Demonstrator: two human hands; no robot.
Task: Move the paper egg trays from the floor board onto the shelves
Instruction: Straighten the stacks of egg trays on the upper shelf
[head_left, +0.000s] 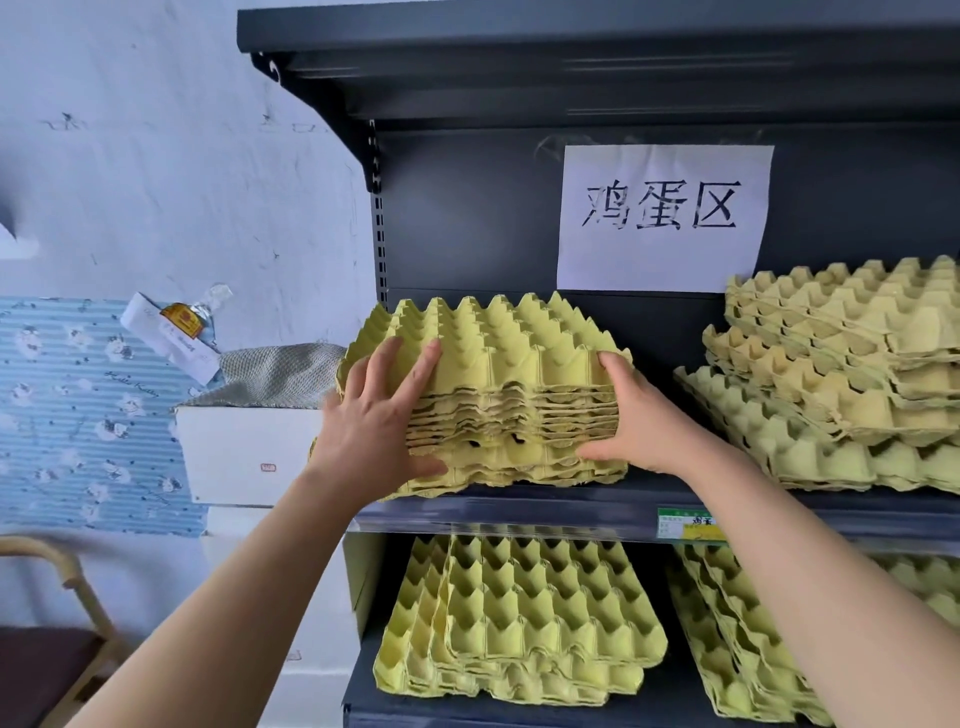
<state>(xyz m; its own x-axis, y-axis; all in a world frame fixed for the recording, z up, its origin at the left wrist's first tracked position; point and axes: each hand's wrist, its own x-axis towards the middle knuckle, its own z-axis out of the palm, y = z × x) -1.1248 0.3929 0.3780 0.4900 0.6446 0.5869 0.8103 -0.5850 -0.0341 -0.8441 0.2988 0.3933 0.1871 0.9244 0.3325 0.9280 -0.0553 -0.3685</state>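
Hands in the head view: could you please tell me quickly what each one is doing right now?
Left hand: grips the egg tray stack at its left end.
Right hand: grips the same stack's right end.

Small shop: dark metal display shelving (467, 218), price label (685, 525) on front edge, paper section sign (662, 218) (reads "egg area").

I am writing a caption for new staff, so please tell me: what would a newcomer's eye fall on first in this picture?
First, the stack of yellow egg trays at the left end of the middle shelf, held between the person's left grip and right grip. Next, the white paper sign with large black characters on the back panel above, then more tray stacks to the right.
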